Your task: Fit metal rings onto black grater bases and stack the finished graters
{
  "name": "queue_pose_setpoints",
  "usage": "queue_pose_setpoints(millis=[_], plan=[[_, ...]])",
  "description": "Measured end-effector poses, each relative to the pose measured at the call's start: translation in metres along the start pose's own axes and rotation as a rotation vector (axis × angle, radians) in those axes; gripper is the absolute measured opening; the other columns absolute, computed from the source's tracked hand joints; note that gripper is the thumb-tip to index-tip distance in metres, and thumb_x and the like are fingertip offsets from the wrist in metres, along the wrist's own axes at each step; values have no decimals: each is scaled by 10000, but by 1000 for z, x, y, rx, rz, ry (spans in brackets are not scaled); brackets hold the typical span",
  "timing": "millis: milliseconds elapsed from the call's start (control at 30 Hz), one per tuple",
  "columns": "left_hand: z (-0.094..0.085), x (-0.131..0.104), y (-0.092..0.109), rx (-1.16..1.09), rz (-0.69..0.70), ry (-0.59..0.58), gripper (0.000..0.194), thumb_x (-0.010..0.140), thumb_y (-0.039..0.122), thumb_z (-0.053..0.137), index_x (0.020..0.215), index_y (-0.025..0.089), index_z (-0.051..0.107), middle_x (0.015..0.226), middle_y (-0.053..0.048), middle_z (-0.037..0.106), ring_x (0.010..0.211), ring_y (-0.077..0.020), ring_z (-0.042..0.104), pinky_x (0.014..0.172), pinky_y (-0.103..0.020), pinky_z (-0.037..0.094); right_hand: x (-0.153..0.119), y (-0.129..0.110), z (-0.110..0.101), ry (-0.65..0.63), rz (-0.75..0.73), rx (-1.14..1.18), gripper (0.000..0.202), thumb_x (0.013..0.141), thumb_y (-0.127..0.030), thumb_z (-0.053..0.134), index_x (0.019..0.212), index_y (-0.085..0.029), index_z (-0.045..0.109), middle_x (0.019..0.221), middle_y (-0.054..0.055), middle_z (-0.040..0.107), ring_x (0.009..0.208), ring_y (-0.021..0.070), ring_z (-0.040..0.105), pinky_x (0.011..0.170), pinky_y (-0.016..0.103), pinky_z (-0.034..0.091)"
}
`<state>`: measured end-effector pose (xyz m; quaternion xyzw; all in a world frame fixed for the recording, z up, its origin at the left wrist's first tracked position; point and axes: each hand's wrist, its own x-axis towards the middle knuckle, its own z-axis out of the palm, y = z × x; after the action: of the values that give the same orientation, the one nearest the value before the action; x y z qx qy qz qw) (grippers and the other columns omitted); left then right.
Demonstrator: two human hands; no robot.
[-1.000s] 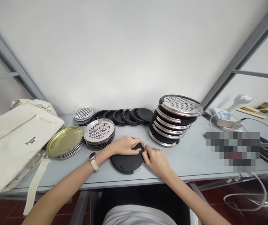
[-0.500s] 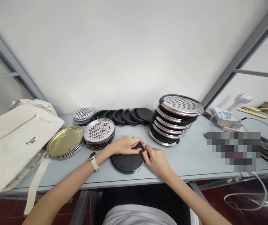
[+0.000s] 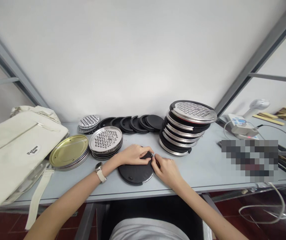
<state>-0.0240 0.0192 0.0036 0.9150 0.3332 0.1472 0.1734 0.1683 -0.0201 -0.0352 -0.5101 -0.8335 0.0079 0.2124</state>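
A round black disc (image 3: 136,174) with a thin silvery edge at its lower right lies on the grey table, close to the front edge. My left hand (image 3: 136,154) rests over its upper part, thumb and fingers closed on a black piece at the rim. At the disc's upper right, my right hand (image 3: 165,168) has its fingers pinched on something small and dark that I cannot make out. A small shiny metal bit (image 3: 152,155) shows between the two hands. The fingers hide most of the disc's upper rim.
Stacked silver and black discs (image 3: 187,133) stand right of centre. Perforated discs (image 3: 106,139), gold lids (image 3: 70,151) and a cream bag (image 3: 20,150) are at left. Black rings (image 3: 126,124) line the wall. A white device (image 3: 240,124) and cables lie right.
My right fingertips have shifted very slightly at the disc's rim. My left hand and the disc stay in place.
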Motion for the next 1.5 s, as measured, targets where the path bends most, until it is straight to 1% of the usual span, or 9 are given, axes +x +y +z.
queue_pose_setpoints(millis=[267,867,1233,1500], plan=[[0,0,0,-10,0,-1,306,834,283,534,1132,214,537,598,78,472,529,-86,458,548,-187,319,0,1,2,-28,-38,13,272,934,-244,336,800,-155,555,557,21,628,464,141,563,500,265,214],[0,1,-1,3,18,-22,263,857,304,522,1102,210,550,613,76,470,533,-78,440,552,-187,309,-3,4,6,26,-99,-5,270,930,-236,341,790,-144,553,538,27,617,447,140,557,494,267,221],[0,1,-1,-15,6,-39,261,860,315,513,1093,206,556,602,73,451,528,-86,424,547,-191,304,-3,5,8,24,-98,-1,252,917,-238,381,778,-142,568,534,26,618,449,145,563,498,269,218],[-1,1,0,-36,10,-26,238,850,297,535,1070,209,563,607,77,449,537,-79,427,550,-188,295,-3,5,7,9,-86,19,251,917,-239,380,776,-147,567,546,27,628,461,148,573,501,269,219]])
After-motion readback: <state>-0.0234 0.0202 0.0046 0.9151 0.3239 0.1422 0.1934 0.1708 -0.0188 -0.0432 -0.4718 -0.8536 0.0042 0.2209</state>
